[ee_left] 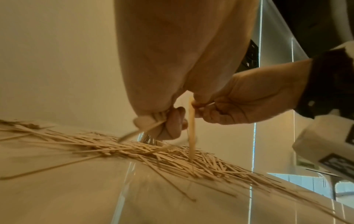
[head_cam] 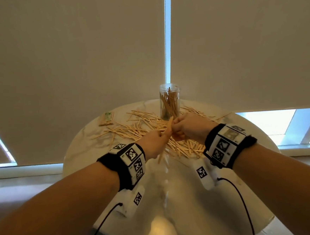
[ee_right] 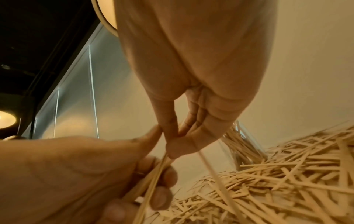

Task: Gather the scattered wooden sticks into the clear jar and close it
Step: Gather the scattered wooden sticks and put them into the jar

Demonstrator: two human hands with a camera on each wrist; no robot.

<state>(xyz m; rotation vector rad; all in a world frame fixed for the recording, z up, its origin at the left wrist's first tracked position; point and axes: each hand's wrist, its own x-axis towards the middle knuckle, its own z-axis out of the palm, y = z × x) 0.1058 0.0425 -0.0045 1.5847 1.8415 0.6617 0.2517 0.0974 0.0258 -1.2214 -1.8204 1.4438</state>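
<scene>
The clear jar (head_cam: pixel 169 101) stands upright and uncapped at the table's far side, partly filled with wooden sticks; it also shows behind my right fingers (ee_right: pixel 242 141). Several scattered sticks (head_cam: pixel 142 125) lie in a loose pile in front of it. My left hand (head_cam: pixel 162 135) grips a small bundle of sticks (head_cam: pixel 167 128) just above the pile. My right hand (head_cam: pixel 177 126) sits close beside it, pinching a stick (ee_left: pixel 192 128) that points down into the pile. In the right wrist view the left hand (ee_right: pixel 157 174) curls round the bundle (ee_right: pixel 153 178).
The round marble table (head_cam: pixel 183 198) is bare near me, with cables running from both wrist units. A packet of sticks (head_cam: pixel 107 119) lies at the far left. Window blinds hang right behind the table. No lid shows in any view.
</scene>
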